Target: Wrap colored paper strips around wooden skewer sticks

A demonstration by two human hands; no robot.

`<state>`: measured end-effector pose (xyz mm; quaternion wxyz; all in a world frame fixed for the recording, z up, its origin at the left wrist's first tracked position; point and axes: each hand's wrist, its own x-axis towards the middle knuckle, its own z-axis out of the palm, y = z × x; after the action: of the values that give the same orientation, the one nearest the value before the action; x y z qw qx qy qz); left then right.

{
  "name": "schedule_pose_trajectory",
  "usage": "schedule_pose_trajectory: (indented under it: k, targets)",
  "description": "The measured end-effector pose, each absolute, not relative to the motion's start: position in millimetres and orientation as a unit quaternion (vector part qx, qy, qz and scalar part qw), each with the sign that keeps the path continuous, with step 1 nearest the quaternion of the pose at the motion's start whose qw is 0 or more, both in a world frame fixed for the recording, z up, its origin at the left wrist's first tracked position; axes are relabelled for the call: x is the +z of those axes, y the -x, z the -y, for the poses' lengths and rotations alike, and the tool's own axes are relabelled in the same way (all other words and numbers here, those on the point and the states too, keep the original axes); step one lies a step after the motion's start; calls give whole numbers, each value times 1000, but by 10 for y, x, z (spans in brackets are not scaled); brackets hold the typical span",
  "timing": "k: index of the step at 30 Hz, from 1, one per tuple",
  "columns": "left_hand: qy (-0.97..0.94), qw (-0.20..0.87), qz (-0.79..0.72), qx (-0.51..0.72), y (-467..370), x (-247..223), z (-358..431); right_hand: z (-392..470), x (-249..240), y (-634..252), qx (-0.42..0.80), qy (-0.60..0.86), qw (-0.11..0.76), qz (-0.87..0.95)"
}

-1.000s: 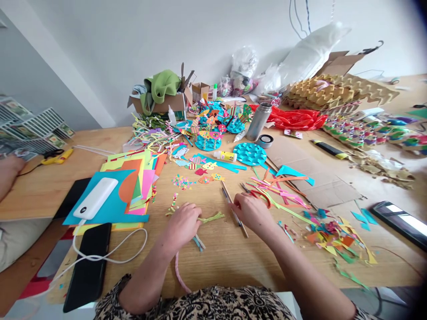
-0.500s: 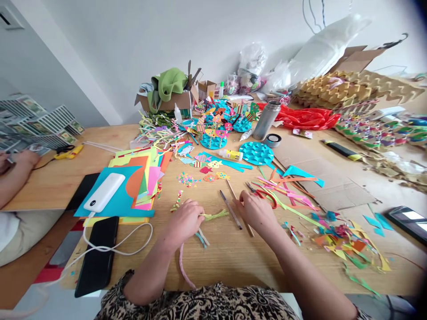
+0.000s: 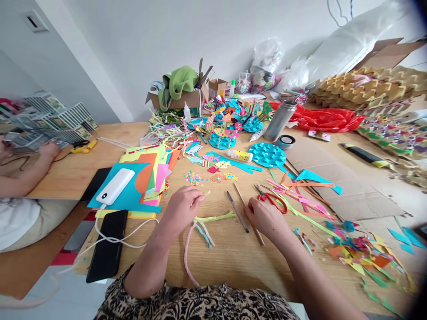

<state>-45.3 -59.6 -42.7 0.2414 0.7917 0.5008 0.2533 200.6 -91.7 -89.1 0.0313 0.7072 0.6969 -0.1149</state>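
Observation:
My left hand (image 3: pixel 184 206) is closed in a pinch, with a small pale yellow tip (image 3: pixel 207 194) sticking out past its fingertips. Just below it on the wooden table lie a yellow-green twisted strip (image 3: pixel 216 217), a pink cord (image 3: pixel 187 258) and short blue and white strips (image 3: pixel 206 234). My right hand (image 3: pixel 263 215) rests with curled fingers by a thin wooden stick (image 3: pixel 248 213); whether it grips anything is hidden. Between the hands lies a dark pen (image 3: pixel 237 211). Red-handled scissors (image 3: pixel 275 202) are right beside my right hand.
Paper fish (image 3: pixel 213 170), a glue bottle (image 3: pixel 240 155) and a blue disc (image 3: pixel 267 154) lie ahead. Coloured paper with a white power bank (image 3: pixel 115 186) and a black phone (image 3: pixel 107 244) are left. Paper scraps (image 3: pixel 367 253) lie right. Another person's hand (image 3: pixel 49 150) is far left.
My left hand has lifted off the yellow-green strip and now shows a pale tip at its fingers. My right hand stays by the stick. The view has shifted, moving the scene rightward.

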Motion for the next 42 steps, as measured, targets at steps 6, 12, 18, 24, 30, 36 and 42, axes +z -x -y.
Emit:
schedule_pose_trajectory:
  k: [6,12,18,24,30,36,42]
  targets:
    - [-511,542,-468,475,494,-340,491,902,-849,-2061,-129,-712,-46,-688]
    - [-328,678,-401,522,398,-403,467,941,-560,-1828,-344,-584,-293,-674]
    - [-270,693,-389,544,273,-508,469,967,-502,-1434,-425,-519,-341,-658]
    - [-256,672,-380,581,310,-589,433,897,-637,-1490,-414,-580,-355,-605]
    - [-218,657,-398,602,244,-662,435,775,-723,-1672,-431,-572,-454,-530]
    - [-239,669,-394,583,68,-664,537,622,-692,-1750,-558,-448,-633,-298]
    - [-298,687,-398,531,-74,-659,611,586,-555,-1828,-645,-366,-649,-170]
